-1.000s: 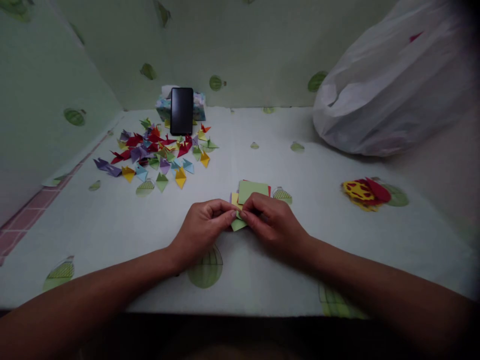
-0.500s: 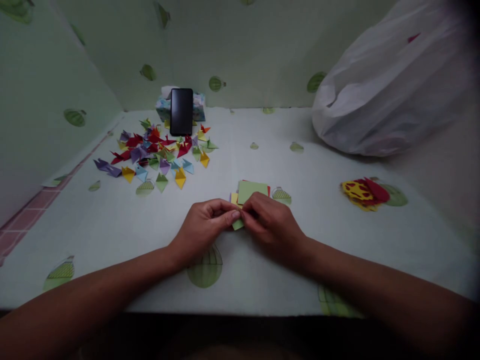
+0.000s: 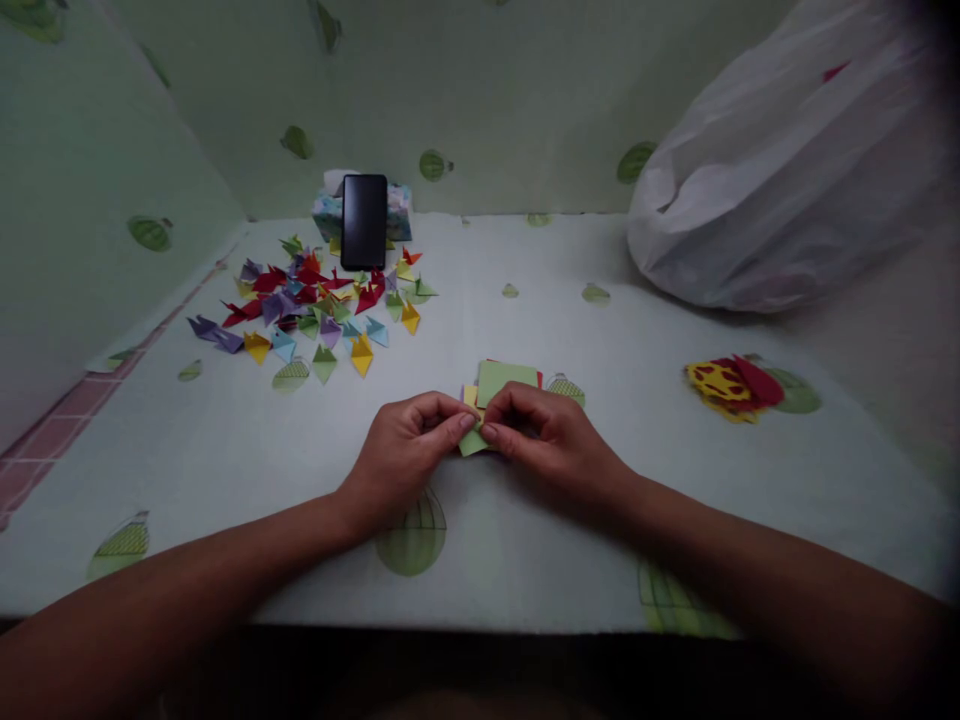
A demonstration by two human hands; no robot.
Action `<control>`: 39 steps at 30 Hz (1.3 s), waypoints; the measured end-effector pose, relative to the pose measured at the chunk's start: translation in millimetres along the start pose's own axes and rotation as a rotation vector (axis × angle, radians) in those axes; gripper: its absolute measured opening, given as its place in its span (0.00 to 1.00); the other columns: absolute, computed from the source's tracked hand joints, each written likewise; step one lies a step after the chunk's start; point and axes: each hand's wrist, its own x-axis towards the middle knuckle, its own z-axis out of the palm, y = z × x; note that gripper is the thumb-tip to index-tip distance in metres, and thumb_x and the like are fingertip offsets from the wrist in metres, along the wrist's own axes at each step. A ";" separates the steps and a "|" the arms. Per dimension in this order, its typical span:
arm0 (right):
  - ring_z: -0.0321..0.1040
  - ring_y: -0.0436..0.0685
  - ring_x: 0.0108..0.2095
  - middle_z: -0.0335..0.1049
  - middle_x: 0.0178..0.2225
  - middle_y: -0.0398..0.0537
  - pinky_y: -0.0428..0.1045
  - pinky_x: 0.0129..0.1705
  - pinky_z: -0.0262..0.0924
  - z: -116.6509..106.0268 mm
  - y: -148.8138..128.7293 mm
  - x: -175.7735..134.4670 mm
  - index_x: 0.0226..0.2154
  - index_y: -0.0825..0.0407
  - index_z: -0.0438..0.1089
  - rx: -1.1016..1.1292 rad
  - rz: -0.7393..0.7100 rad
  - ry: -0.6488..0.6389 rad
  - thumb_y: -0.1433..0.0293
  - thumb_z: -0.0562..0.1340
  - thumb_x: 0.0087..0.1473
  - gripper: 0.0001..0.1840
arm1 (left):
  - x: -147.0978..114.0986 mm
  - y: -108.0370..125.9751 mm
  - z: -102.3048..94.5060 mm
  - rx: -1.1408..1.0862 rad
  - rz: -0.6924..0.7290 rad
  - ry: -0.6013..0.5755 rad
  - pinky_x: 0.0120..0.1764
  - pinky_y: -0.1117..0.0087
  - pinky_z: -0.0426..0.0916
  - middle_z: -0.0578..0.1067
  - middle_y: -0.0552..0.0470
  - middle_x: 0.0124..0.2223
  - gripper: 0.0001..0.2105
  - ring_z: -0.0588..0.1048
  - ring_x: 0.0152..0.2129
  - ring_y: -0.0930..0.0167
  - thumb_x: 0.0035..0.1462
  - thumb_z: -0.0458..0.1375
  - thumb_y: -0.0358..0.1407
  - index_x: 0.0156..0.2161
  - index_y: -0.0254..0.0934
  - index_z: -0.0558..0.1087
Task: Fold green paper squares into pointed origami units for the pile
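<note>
Between my two hands is a small piece of folded green paper (image 3: 472, 443), its lower corner showing below the fingertips. My left hand (image 3: 405, 450) pinches its left side with thumb and index finger. On the other side, my right hand (image 3: 559, 445) is closed on it in a pinch, the fingertips almost touching those of the left. My fingers cover most of the folds. Just behind the hands lies a stack of square coloured paper (image 3: 507, 382), green on top, with red, yellow and purple edges sticking out.
Many folded paper cranes (image 3: 322, 300) in several colours lie at the back left. Behind them a black phone (image 3: 364, 222) leans on a tissue box (image 3: 401, 215). At right are yellow and red paper cutouts (image 3: 716, 382) and a large white plastic bag (image 3: 750, 220).
My right thumb and fingers have shifted slightly on the green paper, and its visible corner has tilted a little to the left. The left hand stays nearly in place.
</note>
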 end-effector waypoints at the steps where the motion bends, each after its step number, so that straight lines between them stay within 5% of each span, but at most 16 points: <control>1: 0.59 0.49 0.27 0.65 0.25 0.42 0.46 0.28 0.53 0.3 0.0 -0.2 0.27 0.55 0.67 -0.005 -0.001 0.001 0.72 0.61 0.55 0.06 | 0.2 -0.4 0.0 0.002 0.002 0.002 0.30 0.75 0.63 0.75 0.56 0.27 0.06 0.68 0.25 0.76 0.55 0.63 0.37 0.33 0.35 0.78; 15: 0.57 0.50 0.26 0.63 0.25 0.43 0.47 0.30 0.52 1.8 2.3 -1.6 0.27 0.54 0.63 -0.201 -0.134 0.022 0.75 0.57 0.58 0.07 | 0.5 -1.5 0.0 -0.009 -0.006 -0.028 0.33 0.74 0.66 0.75 0.53 0.30 0.09 0.71 0.27 0.74 0.58 0.60 0.39 0.34 0.35 0.77; 24: 0.57 0.50 0.27 0.62 0.26 0.43 0.47 0.30 0.52 -0.7 0.3 -1.3 0.28 0.53 0.62 -0.151 -0.097 -0.032 0.74 0.56 0.58 0.07 | 1.3 1.3 -0.1 -0.017 -0.024 -0.024 0.31 0.74 0.67 0.77 0.53 0.28 0.09 0.72 0.26 0.74 0.50 0.66 0.38 0.33 0.34 0.77; 39: 0.58 0.50 0.27 0.63 0.25 0.42 0.46 0.29 0.52 0.4 -0.5 -2.4 0.27 0.53 0.64 0.013 -0.001 -0.030 0.71 0.59 0.57 0.07 | -1.5 2.6 0.1 -0.023 -0.022 -0.010 0.30 0.76 0.68 0.76 0.54 0.27 0.09 0.72 0.24 0.76 0.55 0.63 0.39 0.31 0.34 0.77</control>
